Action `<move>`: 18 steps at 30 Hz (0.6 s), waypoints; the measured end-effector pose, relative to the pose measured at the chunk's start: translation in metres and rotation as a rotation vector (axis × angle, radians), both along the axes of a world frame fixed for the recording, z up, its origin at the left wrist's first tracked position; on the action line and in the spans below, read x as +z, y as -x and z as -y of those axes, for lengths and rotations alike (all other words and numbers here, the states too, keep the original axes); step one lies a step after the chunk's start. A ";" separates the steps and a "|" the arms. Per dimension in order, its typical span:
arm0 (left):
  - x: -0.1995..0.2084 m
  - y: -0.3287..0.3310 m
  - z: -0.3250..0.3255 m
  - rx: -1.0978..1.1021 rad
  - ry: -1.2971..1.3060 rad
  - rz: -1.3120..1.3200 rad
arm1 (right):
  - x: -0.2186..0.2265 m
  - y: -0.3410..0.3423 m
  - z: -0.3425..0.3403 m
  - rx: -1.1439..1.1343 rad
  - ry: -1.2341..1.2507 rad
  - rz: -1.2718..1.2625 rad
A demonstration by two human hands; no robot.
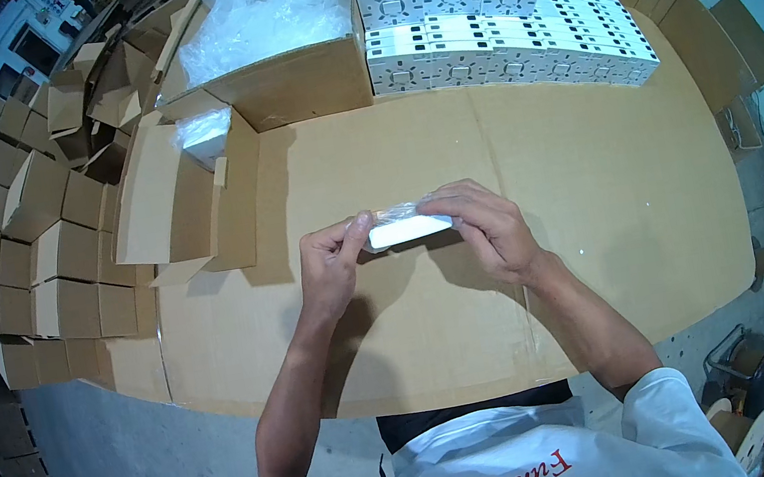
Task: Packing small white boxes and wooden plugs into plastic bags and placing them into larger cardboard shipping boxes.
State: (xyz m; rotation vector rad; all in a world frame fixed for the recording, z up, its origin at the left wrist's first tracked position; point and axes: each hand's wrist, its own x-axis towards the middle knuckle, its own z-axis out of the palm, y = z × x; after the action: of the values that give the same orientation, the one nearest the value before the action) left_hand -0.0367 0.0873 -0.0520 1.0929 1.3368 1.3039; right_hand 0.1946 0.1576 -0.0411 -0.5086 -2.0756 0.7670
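Note:
A small white box (409,230) with clear plastic film (398,213) along its upper side is held up above the cardboard-covered table (458,327). My left hand (330,262) grips its left end, with the thumb pressed near the film. At the other end, my right hand (493,228) has its fingers bent over the film and the box. Both hands are closed on it. Their fingers hide the box's two ends.
An open carton (183,196) with a plastic-wrapped white item stands left, before a larger carton (296,86) heaped with clear plastic bags (264,16). White patterned boxes (502,52) are stacked in rows at the back right. Brown cartons (66,251) pile up far left.

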 end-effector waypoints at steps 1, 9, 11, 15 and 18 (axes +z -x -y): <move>-0.004 0.002 0.000 -0.010 -0.014 0.063 | 0.001 0.001 0.001 0.000 0.023 -0.019; -0.007 0.006 -0.001 -0.042 0.032 0.152 | 0.003 0.004 0.004 -0.034 0.094 0.082; -0.006 0.007 -0.001 -0.069 0.062 0.176 | 0.003 0.005 0.003 -0.032 0.111 0.091; 0.012 -0.004 -0.002 -0.039 -0.016 0.227 | 0.004 0.003 -0.001 -0.026 0.158 0.102; 0.013 -0.008 0.001 -0.084 -0.180 0.198 | 0.003 0.001 -0.001 -0.034 0.185 0.104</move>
State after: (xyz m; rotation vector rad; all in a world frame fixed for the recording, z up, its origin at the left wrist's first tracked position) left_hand -0.0285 0.0867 -0.0393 1.0970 1.0327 1.4501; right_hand 0.1939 0.1590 -0.0382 -0.6976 -2.0960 0.9357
